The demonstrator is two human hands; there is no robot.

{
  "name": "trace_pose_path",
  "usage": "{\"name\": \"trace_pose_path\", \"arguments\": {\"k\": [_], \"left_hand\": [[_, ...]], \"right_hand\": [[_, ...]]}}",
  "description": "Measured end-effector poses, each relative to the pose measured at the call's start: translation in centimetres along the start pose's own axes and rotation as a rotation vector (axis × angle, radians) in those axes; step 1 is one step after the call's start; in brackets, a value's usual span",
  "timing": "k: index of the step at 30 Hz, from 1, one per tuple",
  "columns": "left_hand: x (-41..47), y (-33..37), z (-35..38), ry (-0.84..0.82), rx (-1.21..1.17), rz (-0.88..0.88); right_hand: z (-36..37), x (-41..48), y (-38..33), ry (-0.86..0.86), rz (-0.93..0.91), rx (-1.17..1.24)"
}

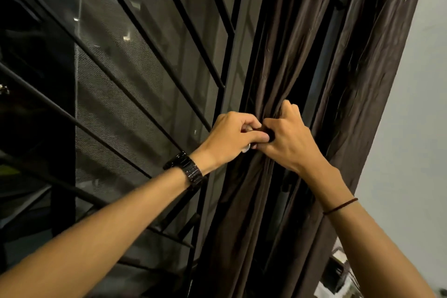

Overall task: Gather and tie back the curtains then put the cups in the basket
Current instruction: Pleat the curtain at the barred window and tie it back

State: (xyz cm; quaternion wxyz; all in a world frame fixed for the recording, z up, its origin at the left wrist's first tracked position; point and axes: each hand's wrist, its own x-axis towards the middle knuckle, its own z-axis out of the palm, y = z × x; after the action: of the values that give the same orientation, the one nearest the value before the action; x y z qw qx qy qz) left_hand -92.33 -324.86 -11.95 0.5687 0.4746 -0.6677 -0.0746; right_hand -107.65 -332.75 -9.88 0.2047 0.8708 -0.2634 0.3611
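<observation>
A dark brown curtain (314, 55) hangs gathered into a bunch at the right side of the window. My right hand (287, 138) grips the bunched folds at mid height. My left hand (234, 133), with a black watch on its wrist, pinches a dark brown tie-back strap (262, 131) right against the right hand's fingers. A small white piece (246, 148) shows under the left hand. Most of the strap is hidden by the fingers. No cups and no basket are in view.
A black metal window grille (150, 60) with diagonal bars and a mesh screen fills the left and centre. A pale wall (416, 128) stands to the right of the curtain. Some cluttered items (338, 271) lie at the bottom right.
</observation>
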Motion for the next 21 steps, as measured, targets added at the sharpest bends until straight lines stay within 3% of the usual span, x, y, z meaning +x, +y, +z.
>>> {"name": "trace_pose_path", "arguments": {"k": [4,7,11,16,19,21], "left_hand": [[-0.5,0.6,-0.1,0.083,0.086,0.083],[-0.2,0.9,-0.6,-0.04,0.244,0.147],[0.7,1.4,-0.9,-0.118,0.388,0.069],[2.5,2.2,-1.4,-0.354,0.459,-0.077],[4.0,3.0,-2.6,-0.576,0.217,-0.188],[4.7,3.3,-3.0,-0.663,0.109,-0.253]], "right_hand": [[-0.1,0.6,-0.2,-0.085,0.061,0.136],[-0.6,0.7,0.1,-0.14,0.086,0.261],[0.2,-0.8,-0.1,-0.09,0.119,0.321],[1.6,-3.7,-1.3,0.266,0.265,0.465],[2.5,-5.0,-1.3,0.521,0.273,0.302],[3.1,-5.9,-1.4,0.599,0.258,0.133]]}}
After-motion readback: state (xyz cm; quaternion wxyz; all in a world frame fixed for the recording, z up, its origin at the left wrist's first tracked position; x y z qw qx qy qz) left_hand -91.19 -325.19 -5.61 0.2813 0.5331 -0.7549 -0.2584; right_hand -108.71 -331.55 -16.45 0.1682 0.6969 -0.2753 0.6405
